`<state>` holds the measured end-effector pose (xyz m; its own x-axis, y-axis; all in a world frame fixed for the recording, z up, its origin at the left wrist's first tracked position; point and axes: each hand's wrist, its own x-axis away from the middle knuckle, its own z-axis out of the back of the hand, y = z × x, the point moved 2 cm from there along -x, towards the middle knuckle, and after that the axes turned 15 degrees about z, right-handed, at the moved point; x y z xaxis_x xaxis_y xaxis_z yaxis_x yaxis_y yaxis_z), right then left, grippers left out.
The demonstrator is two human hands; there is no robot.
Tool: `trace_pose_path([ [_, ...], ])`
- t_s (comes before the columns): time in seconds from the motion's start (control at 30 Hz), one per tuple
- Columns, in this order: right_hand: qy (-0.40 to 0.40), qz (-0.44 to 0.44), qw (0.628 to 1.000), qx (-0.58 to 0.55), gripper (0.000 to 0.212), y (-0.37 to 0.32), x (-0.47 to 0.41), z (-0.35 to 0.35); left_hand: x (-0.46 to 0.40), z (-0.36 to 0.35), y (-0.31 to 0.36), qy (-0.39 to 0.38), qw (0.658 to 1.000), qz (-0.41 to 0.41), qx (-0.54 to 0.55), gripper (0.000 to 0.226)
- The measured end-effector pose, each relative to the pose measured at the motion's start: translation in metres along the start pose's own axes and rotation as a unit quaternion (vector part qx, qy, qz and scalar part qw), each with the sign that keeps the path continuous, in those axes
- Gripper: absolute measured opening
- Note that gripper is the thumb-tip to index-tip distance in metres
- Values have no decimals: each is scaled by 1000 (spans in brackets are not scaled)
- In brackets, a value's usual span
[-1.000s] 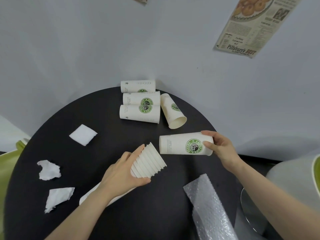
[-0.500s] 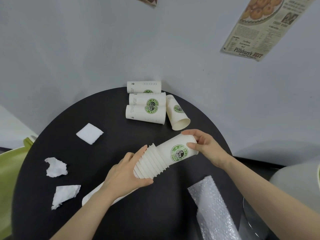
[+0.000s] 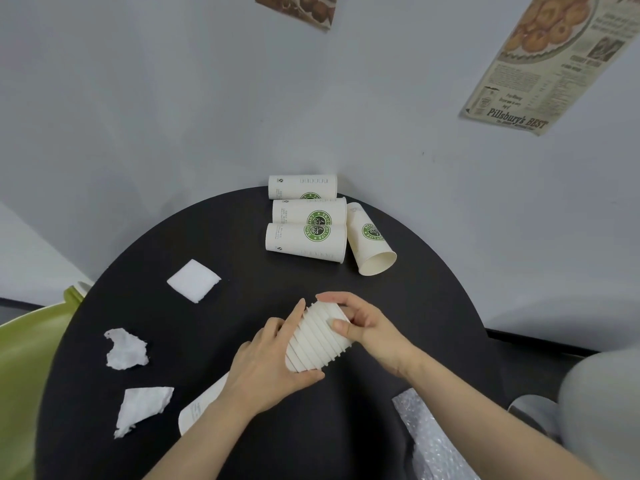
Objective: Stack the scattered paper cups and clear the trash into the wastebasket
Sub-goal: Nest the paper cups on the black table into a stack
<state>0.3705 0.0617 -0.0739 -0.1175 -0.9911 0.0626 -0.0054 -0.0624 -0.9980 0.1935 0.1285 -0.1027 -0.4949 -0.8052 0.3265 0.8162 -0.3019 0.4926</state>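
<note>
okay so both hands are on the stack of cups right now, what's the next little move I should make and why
Probably let go with the right hand and reach for the cup lying with its open mouth toward you. The stack looks fully nested, with the left hand gripping its side. Four loose cups lie on their sides at the far edge of the table, and that one is nearest the right hand.

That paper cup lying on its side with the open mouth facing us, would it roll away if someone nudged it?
Probably: the white paper cup with the green logo lies on its side on the round black table. Being tapered, it would likely curve rather than roll straight. It looks empty, so probably light and easily dented.
</note>
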Motion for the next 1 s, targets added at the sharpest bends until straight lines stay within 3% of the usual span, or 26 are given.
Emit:
trace_pose_path([
  [0.13, 6, -7, 1000, 10, 37, 10, -6, 7, -4, -6, -1, 20, 1000, 1, -22, 113],
  [0.27, 259, -7, 965, 46, 47, 16, -34, 45, -7, -7, -2, 38, 999, 14, -5, 107],
  [0.33, 316, -28, 946, 65, 50, 21, -50, 63, -8, -5, -3, 35, 999, 16, 15, 105],
  [0.67, 418, -45, 906, 51, 41, 50, -99, 90, -10, 2, -10, 24, 999, 27, 38, 101],
  [0.87, 543, -14, 840, -4, 31, 42, -81, 92, -7, 0, -9, 18, 999, 25, 26, 102],
  [1.0, 515, 25, 856, 40, 37, 24, -49, 102, -3, -1, -7, 11, 999, 25, 33, 103],
])
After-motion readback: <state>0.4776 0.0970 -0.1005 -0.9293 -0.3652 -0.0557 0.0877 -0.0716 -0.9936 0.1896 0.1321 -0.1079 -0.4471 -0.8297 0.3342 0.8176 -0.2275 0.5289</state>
